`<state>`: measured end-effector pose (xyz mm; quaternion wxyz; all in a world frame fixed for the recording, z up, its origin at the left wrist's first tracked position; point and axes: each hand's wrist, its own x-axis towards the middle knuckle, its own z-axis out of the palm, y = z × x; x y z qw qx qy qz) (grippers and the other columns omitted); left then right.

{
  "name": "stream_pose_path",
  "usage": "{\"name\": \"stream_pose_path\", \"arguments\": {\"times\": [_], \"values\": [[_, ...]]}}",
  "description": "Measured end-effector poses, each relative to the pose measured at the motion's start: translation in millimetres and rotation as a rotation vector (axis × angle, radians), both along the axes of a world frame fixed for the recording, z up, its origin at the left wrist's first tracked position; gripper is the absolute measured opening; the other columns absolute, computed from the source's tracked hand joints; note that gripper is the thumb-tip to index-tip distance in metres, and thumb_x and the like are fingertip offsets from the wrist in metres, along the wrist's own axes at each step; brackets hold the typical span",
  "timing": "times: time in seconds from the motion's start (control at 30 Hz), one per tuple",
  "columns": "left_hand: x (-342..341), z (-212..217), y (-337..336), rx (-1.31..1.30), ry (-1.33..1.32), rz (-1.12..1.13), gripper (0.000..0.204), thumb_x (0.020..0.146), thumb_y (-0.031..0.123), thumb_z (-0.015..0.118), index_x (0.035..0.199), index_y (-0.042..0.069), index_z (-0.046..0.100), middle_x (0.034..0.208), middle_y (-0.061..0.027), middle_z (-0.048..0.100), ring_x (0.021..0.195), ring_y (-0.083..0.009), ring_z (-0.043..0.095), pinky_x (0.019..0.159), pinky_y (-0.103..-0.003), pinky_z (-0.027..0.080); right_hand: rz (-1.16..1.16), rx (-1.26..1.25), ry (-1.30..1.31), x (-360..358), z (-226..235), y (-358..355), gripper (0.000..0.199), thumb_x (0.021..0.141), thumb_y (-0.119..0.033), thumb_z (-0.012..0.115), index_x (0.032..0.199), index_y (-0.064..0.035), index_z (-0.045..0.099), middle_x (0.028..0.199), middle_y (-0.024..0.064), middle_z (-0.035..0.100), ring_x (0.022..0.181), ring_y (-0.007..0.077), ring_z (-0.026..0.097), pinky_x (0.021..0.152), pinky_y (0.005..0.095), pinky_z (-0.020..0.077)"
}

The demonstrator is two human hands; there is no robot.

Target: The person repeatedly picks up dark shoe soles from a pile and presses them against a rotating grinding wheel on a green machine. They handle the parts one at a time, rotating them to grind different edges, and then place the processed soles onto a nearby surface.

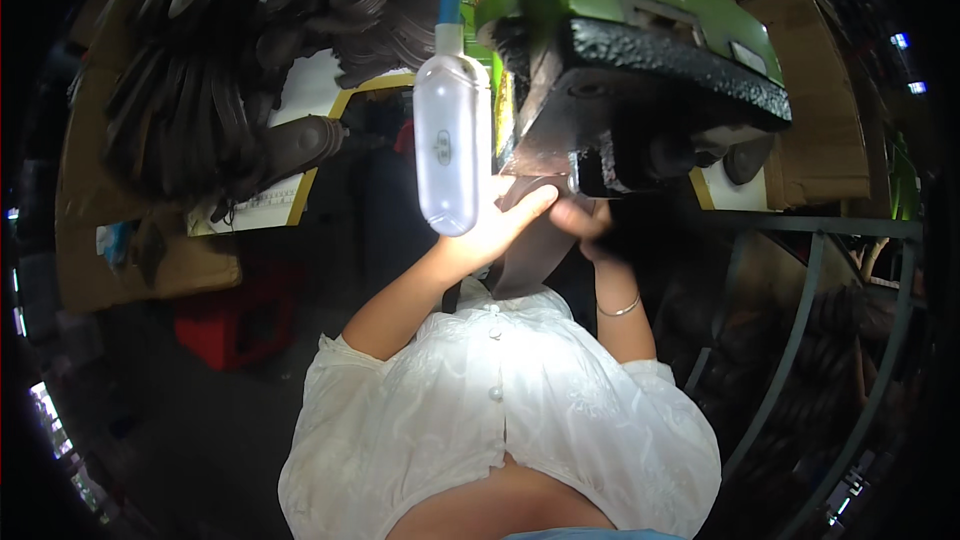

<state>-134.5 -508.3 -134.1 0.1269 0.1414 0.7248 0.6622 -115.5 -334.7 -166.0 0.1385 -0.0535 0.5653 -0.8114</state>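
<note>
Holding a grey strap [530, 240] between both hands' grip under the press [640, 70].

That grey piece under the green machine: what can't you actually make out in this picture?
All in the head view:
- Grey piece: its upper end is hidden under the machine's black head.
- Right hand: motion-blurred and in shadow, so its grip is unclear.
- Left hand: partly covered by the white lamp.
- Dark stacked pieces: too dim to identify.
- Picture's rim: black.
</note>
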Motion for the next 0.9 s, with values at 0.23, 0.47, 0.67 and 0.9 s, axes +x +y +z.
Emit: {"name": "stream_pose_path", "arguments": {"times": [0.23,0.47,0.67,0.9], "values": [[16.9,-8.0,-10.4,0.321,-0.162,0.052,0.017,0.083,0.006,0.059,0.098,-0.001,0.060,0.090,-0.0058,0.062,0.075,-0.0104,0.057,0.064,-0.024,0.047,0.219,0.196,-0.364,83.4,-70.6,70.1,0.042,0.066,-0.005,0.071,0.105,0.0045,0.058,0.095,0.0104,0.063,0.087,0.0158,0.059,0.081,0.0274,0.0439],[31.9,-19.9,-39.5,0.135,-0.240,0.103,0.030,0.084,0.008,0.057,0.112,-0.001,0.050,0.095,-0.0052,0.057,0.079,-0.0083,0.054,0.070,-0.023,0.046,-0.466,-0.214,-0.027,46.9,-32.7,97.4,0.030,0.074,-0.003,0.059,0.102,0.0040,0.055,0.095,0.0147,0.063,0.083,0.0212,0.062,0.079,0.0306,0.0497],[44.8,-23.2,-70.7,0.312,-0.292,0.156,0.022,0.085,0.003,0.051,0.106,-0.002,0.049,0.093,-0.0038,0.056,0.080,-0.0080,0.053,0.067,-0.024,0.046,-0.495,-0.037,0.119,4.9,0.5,43.2,0.028,0.073,-0.006,0.062,0.099,0.0045,0.058,0.089,0.0107,0.063,0.077,0.0151,0.060,0.072,0.0256,0.0481],[50.0,-47.3,-136.0,0.252,-0.383,0.142,0.033,0.086,0.009,0.049,0.117,-0.003,0.043,0.097,-0.0070,0.058,0.078,-0.0103,0.056,0.065,-0.024,0.047,-0.371,0.076,0.311,0.7,31.2,-27.0,0.020,0.073,0.002,0.063,0.093,0.0026,0.059,0.090,0.0046,0.058,0.083,0.0092,0.054,0.074,0.0218,0.0434]]}}
